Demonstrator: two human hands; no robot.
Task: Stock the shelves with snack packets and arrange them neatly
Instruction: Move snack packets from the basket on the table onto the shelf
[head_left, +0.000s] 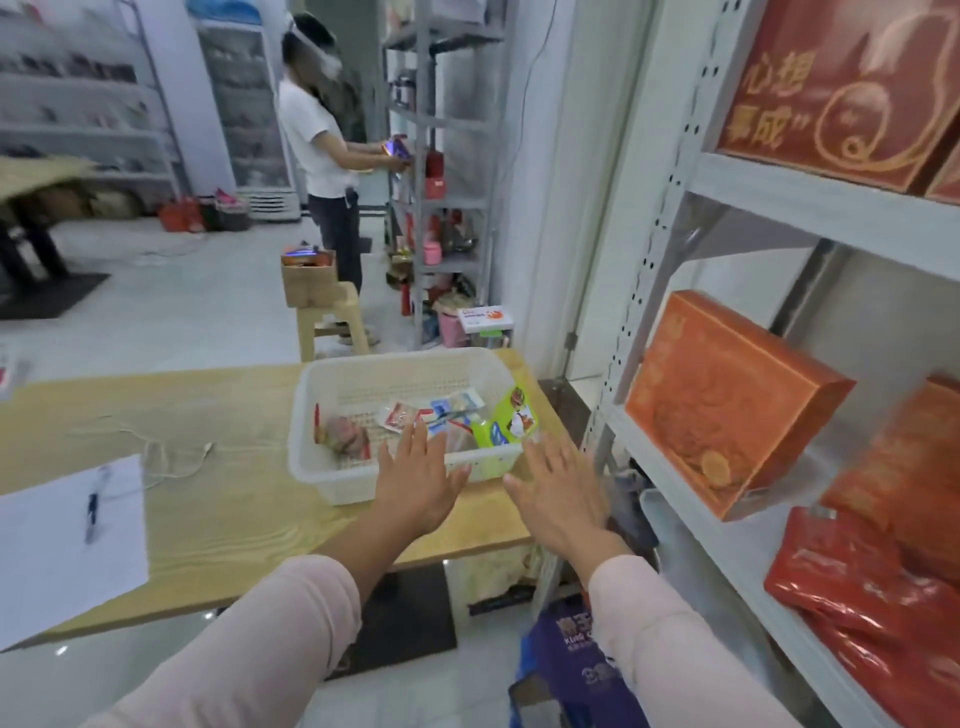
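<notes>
A white plastic basket (332, 483) stands on the wooden table's right end and holds several snack packets (400, 415), among them a green one (506, 418) leaning on its right wall. My left hand (418, 480) is flat with straight fingers over the basket's near rim, holding nothing. My right hand (558, 488) is spread open just right of the basket, near the green packet, also holding nothing. The grey metal shelf (779, 202) at the right carries orange boxes (727, 400), red boxes (841, 88) and a red bag (872, 608).
A sheet of paper with a pen (67, 545) lies on the wooden table (218, 467) at the left. A purple bag (566, 660) sits on the floor by the shelf. Another person (324, 140) stocks a far rack, beside a stool (332, 322) bearing a box.
</notes>
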